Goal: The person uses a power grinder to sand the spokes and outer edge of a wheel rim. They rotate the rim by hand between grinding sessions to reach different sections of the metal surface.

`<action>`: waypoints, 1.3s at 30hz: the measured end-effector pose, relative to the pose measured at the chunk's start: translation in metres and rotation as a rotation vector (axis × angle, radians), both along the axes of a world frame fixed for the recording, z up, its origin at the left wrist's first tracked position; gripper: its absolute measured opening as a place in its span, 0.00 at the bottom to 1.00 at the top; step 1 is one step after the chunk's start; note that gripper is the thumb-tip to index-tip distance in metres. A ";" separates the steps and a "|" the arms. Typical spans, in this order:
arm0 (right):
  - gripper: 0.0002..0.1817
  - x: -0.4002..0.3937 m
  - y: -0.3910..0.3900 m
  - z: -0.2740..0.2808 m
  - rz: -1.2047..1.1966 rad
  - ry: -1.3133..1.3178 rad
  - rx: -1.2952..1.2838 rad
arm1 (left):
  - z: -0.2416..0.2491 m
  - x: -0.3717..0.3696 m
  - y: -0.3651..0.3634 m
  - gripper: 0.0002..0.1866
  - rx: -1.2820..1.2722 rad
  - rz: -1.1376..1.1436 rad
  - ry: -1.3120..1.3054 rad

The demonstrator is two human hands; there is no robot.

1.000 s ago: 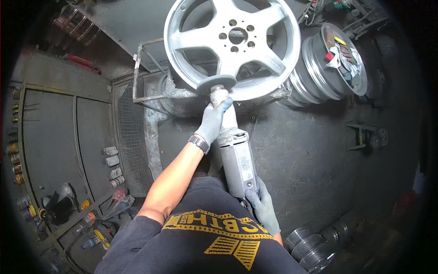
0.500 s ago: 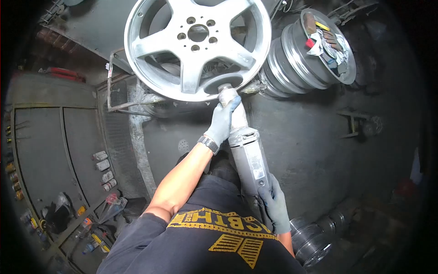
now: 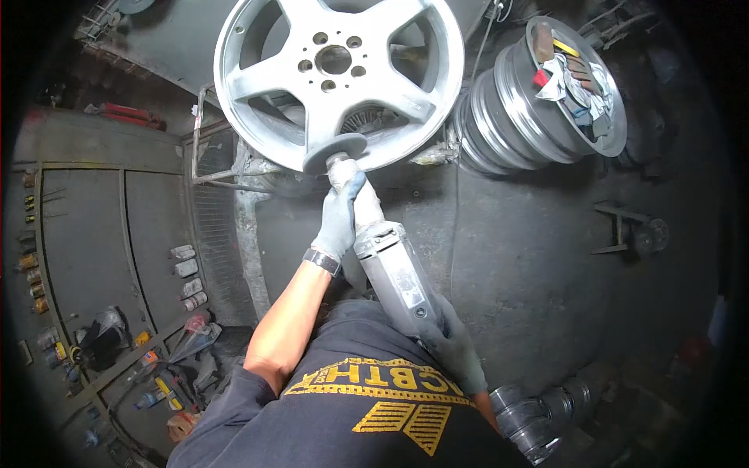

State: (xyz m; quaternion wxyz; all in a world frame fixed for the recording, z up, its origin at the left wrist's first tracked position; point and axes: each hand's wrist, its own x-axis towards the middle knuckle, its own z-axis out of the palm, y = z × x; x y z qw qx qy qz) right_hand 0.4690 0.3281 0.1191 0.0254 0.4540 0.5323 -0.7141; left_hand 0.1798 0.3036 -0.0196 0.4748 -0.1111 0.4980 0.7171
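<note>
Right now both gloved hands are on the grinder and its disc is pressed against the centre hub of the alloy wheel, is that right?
Not quite. The left hand and right hand do both grip the grinder, but the head view shows its disc against the lower rim of the alloy wheel, not the centre hub, which sits well above the disc.

The floor point(image 3: 530, 257) is dark grey concrete, dusty and stained. Far left of the grip stands a grey metal cabinet point(image 3: 101, 234) with small cans point(image 3: 189, 274) on its edge and bottles on a low shelf point(image 3: 117, 366). Beside it is a wire mesh panel point(image 3: 212, 234). To the upper right lies a stack of steel rims point(image 3: 538, 101). The light is dim at the edges
</note>
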 end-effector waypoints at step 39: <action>0.30 -0.049 -0.116 -0.040 -0.101 -0.094 0.168 | 0.002 -0.054 -0.068 0.18 0.058 -0.076 0.080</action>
